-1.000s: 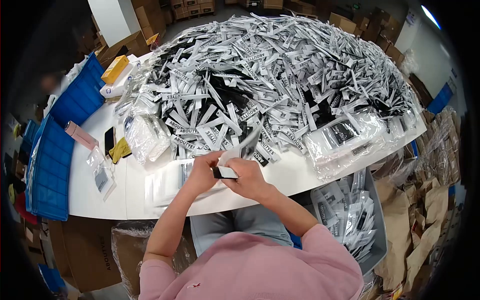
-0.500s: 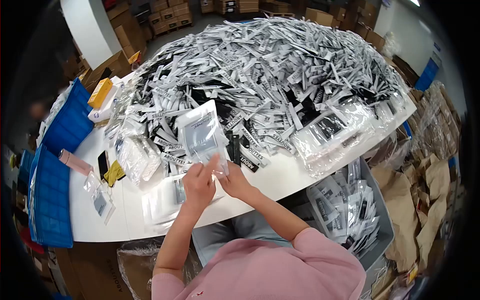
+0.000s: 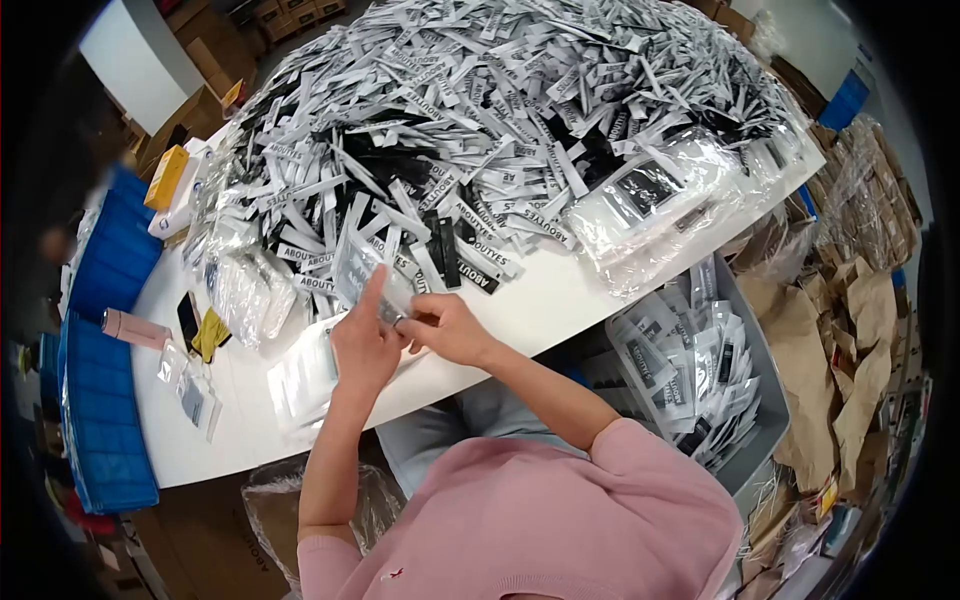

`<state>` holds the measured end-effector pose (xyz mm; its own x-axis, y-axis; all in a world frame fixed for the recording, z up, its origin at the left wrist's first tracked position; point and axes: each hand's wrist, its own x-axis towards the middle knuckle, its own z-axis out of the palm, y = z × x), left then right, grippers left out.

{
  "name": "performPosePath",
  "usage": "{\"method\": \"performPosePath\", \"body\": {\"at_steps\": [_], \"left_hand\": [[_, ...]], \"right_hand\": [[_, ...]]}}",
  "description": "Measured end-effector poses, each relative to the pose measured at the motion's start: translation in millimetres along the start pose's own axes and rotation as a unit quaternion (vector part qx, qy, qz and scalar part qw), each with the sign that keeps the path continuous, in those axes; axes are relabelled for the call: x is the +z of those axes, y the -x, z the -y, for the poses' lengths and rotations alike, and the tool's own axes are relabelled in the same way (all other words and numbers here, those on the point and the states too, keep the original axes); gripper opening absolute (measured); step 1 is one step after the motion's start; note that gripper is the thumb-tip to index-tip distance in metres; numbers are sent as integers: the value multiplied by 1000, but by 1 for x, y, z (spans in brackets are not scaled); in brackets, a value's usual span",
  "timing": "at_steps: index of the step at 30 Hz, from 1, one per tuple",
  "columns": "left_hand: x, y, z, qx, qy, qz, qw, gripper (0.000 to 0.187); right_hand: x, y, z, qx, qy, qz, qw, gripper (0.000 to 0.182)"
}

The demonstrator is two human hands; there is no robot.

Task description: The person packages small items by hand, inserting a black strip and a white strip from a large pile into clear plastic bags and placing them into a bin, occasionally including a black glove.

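A clear-and-grey printed plastic pouch (image 3: pixel 357 272) is held over the table's near edge. My left hand (image 3: pixel 366 348) grips its lower end, with the index finger stretched along the pouch. My right hand (image 3: pixel 448 328) is closed in a pinch at the pouch's lower right corner; the fingertips partly hide that corner. Under and left of my left hand lies a stack of clear pouches (image 3: pixel 298 380) on the white table. Just beyond the hands spreads a large heap of slim black-and-white sachets (image 3: pixel 500 130) marked ABOUTYES.
Clear plastic packs (image 3: pixel 650 205) lie at the right. A grey bin (image 3: pixel 765 400) of filled pouches stands below the table's right side. Blue crates (image 3: pixel 105 410) line the left edge, near a pink bottle (image 3: pixel 135 328), a phone (image 3: pixel 188 318) and a yellow cloth (image 3: pixel 210 335).
The pouch has been lowered and tilted back, away from its more upright pose. My right hand has come from behind it to pinch its lower corner. The camera view has tipped downward.
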<state>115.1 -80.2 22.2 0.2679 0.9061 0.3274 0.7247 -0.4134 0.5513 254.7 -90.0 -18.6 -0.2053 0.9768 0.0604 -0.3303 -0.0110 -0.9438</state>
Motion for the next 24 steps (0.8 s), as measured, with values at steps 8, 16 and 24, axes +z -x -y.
{"method": "performPosePath", "body": {"at_steps": [8,16,24], "left_hand": [[-27,-12,-21,158,12,100,982,76],[-61,-50,-4,59,3,227,972,15],[-39,-29,17,-75,194,265,942,17]], "right_hand": [[-12,-9,-3,-13,116,9,993,11],[-15,-3,8,-11,100,46,994,22],[-16,3,19,-6,233,50,971,22]]}}
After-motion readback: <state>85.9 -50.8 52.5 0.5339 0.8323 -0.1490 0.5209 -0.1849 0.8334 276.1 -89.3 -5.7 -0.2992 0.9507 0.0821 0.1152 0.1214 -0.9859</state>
